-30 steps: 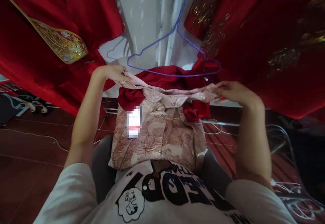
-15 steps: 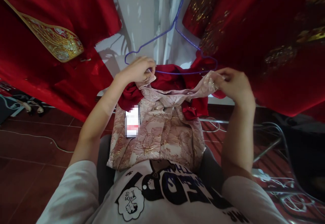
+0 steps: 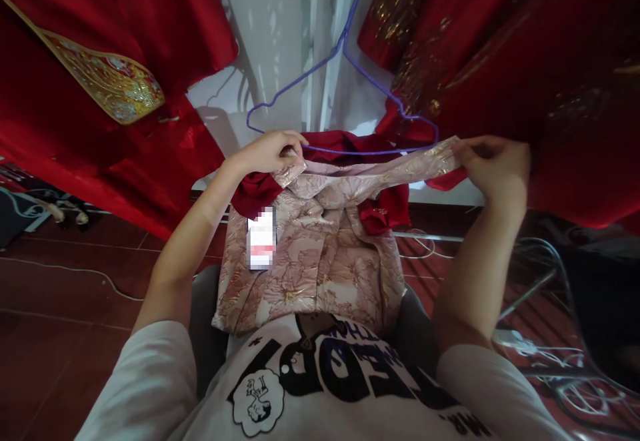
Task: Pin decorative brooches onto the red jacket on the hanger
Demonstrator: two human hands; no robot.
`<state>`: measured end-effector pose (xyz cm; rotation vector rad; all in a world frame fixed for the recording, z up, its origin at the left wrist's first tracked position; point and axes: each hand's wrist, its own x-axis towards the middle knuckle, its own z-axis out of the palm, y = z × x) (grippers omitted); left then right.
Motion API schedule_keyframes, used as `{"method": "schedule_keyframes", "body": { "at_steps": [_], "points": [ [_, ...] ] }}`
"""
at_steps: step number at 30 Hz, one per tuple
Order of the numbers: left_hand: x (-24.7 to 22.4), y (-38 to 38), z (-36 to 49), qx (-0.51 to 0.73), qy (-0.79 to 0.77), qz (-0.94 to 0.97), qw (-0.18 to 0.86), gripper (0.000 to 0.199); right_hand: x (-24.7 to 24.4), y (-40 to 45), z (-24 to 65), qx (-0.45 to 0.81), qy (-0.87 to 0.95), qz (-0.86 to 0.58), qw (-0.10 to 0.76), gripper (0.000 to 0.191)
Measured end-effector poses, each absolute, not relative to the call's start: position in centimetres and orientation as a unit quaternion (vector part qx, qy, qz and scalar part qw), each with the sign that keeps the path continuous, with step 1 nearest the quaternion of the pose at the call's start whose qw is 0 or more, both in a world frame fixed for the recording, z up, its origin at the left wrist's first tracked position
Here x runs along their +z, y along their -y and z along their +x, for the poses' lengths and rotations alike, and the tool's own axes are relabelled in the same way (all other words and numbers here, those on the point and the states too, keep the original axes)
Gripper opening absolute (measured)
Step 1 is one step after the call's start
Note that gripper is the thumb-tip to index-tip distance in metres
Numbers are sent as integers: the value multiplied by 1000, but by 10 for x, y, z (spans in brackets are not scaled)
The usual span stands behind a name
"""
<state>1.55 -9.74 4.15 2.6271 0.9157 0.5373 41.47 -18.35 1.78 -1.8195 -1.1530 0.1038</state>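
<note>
A pink-and-gold patterned garment lies over my lap, its upper strip stretched between both hands. My left hand pinches the strip's left end, close to the lower left corner of a purple hanger. At the right, my right hand grips the far end of the same strip. The hanger's bottom bar passes just above the strip, in front of red cloth. A phone with a lit screen rests on the garment's left side.
Red garments with gold decoration hang at left and right. A white cable crosses the tiled floor at left. White cords and a metal-framed chair are at lower right.
My right hand has moved to the right with the strip's end, which is now pulled straighter. The hanger's right corner has shifted slightly right. My left hand is nearly where it was.
</note>
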Motion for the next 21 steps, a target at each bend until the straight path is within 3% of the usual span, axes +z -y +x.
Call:
{"method": "schedule_keyframes", "body": {
  "at_steps": [7,11,21],
  "points": [
    [38,98,15,198,-325,911,160,19,14,181,419,78,492,-680,538,12],
    [39,100,15,200,-316,910,180,19,20,175,407,35,514,-641,569,14],
    [38,108,17,185,-282,917,212,12,37,136,345,-46,617,-598,510,14]
  ]
}}
